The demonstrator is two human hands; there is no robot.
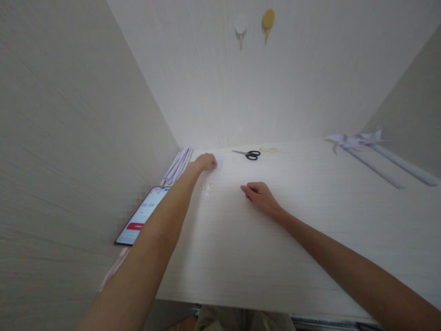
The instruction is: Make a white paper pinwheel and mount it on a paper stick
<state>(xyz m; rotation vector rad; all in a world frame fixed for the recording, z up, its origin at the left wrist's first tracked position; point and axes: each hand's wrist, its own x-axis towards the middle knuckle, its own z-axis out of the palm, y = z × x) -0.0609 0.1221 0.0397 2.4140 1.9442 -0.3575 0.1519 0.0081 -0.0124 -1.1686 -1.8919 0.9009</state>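
Observation:
Toward the back left of the table, my left hand (206, 162) has its fingers closed at a small pale lilac sheet of paper (220, 162), which shows just past the fingertips. My right hand (259, 195) rests nearer the middle, fingers curled and thumb pressed in; whatever may be inside is hidden. Small clear or shiny bits (207, 187) lie between the hands. Black-handled scissors (248, 154) lie behind, blades pointing left.
Folded pale paper strips (177, 165) lie along the left wall. A phone (144, 214) showing a timer is partly behind my left forearm. Paper pinwheels (358, 139) with white sticks (375, 168) lie at right. Tiny tan bits (269, 150) are near the scissors. Wall hooks (268, 19) hang above.

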